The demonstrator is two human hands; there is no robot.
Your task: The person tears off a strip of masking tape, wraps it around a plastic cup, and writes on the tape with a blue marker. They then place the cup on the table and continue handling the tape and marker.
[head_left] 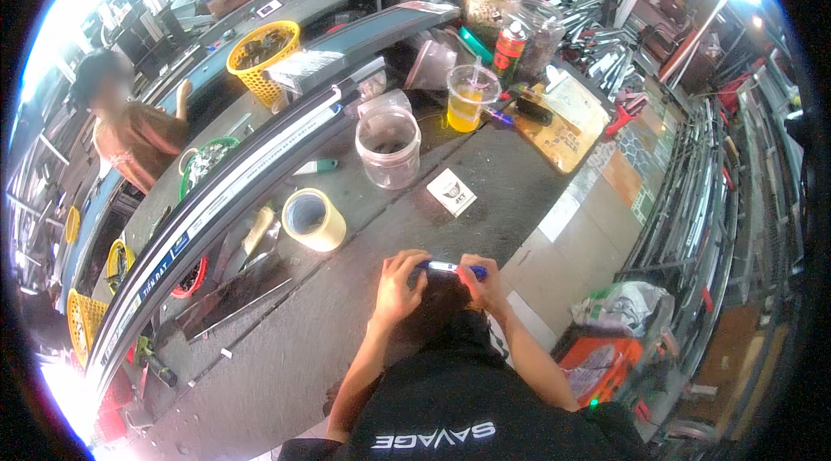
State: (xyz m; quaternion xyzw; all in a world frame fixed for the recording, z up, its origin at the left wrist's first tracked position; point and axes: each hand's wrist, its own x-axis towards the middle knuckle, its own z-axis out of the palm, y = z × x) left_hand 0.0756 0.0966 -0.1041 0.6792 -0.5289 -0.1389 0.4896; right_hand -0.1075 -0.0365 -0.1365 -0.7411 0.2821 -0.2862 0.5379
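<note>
Between my two hands, near the front edge of the grey worktable (260,340), is a blue and white marker pen (444,267). My left hand (401,288) is closed on one end of it, and my right hand (483,282) grips the blue end. The pen lies roughly level. A small white card (452,193) rests just beyond my hands. To the left stands a roll of cream tape (313,219), and farther back is a clear plastic bucket (388,148) with something dark inside.
A plastic cup of orange drink (465,102), a spray can (509,52) and a clipboard (567,123) sit at the back right. Long metal profiles (234,167) cross the table's left side. A person (138,128) works beyond them. An orange box (602,366) is at lower right.
</note>
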